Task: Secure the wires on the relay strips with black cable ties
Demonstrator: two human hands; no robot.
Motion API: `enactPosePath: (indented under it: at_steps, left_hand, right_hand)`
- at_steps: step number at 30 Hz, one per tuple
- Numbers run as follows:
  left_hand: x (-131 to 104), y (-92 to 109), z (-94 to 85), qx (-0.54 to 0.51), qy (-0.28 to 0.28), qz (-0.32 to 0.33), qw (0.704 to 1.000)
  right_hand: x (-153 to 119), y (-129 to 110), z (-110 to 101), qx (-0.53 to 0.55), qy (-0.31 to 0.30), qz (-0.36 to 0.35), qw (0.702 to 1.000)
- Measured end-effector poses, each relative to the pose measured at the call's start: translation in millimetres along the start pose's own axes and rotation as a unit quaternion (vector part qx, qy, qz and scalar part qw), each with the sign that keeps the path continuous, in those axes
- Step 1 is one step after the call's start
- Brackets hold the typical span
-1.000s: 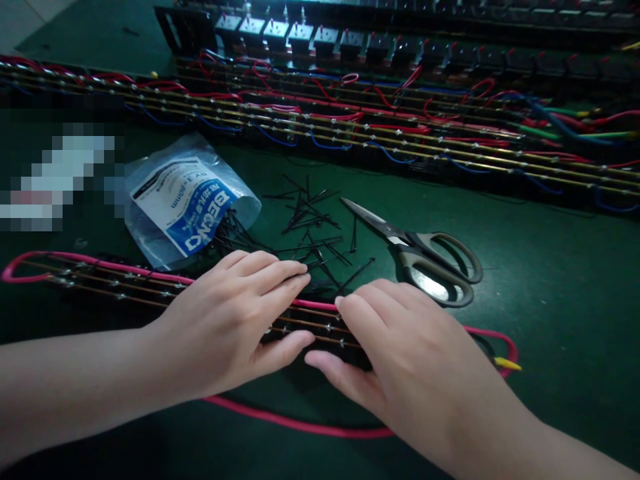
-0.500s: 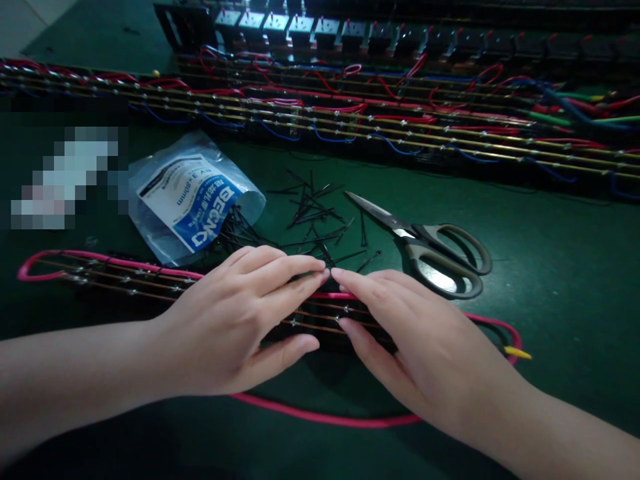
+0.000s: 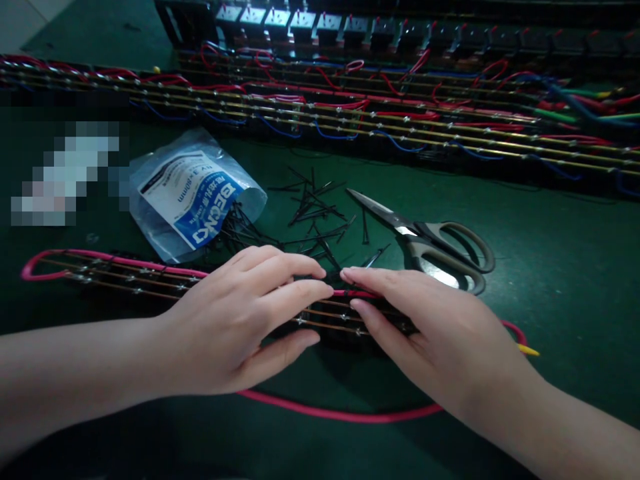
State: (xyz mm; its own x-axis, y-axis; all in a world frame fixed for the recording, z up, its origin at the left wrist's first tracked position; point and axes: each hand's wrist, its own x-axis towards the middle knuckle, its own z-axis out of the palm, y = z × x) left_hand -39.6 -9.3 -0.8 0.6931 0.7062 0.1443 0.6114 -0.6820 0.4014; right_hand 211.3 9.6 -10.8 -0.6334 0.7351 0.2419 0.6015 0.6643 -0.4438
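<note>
A dark strip with thin copper-coloured rods (image 3: pixel 145 280) lies across the green table, a red cable (image 3: pixel 120 259) running along its far edge. My left hand (image 3: pixel 250 320) rests over the middle of the strip, fingertips at the red cable and thumb apart from the fingers. Just right of it, my right hand (image 3: pixel 430 340) reaches to the same cable, its thumb lower down over the rods. A gap shows between the two hands' fingertips. Whether a small black tie is between the fingers cannot be made out.
Scissors (image 3: pixel 420 237) lie beyond my right hand. Several black cable ties (image 3: pixel 313 207) are scattered beside an open plastic bag (image 3: pixel 193 200). A long wired rack (image 3: pixel 350 113) spans the back. The red cable loops across the table in front.
My right hand has shifted slightly right, widening the gap between the hands. The strip has slid a little to the right too. My left index finger has spread from the finger beside it.
</note>
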Motion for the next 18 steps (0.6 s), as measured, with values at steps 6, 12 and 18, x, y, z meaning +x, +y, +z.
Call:
enactPosePath:
  at_steps: [6,12,18]
  left_hand:
    - [2,0,2.8,-0.001,0.001,-0.006,1.000]
    - [2,2,3.4,0.040,0.013,-0.002,0.999]
    - [-2,11,4.4,0.142,0.019,0.054,0.988]
  right_hand:
    - [-1,1,-3,0.006,0.005,0.020,1.000]
    - [-1,0,-8,0.056,0.012,0.026,0.998]
    - [-3,-12,-20,0.227,0.039,-0.010,0.973]
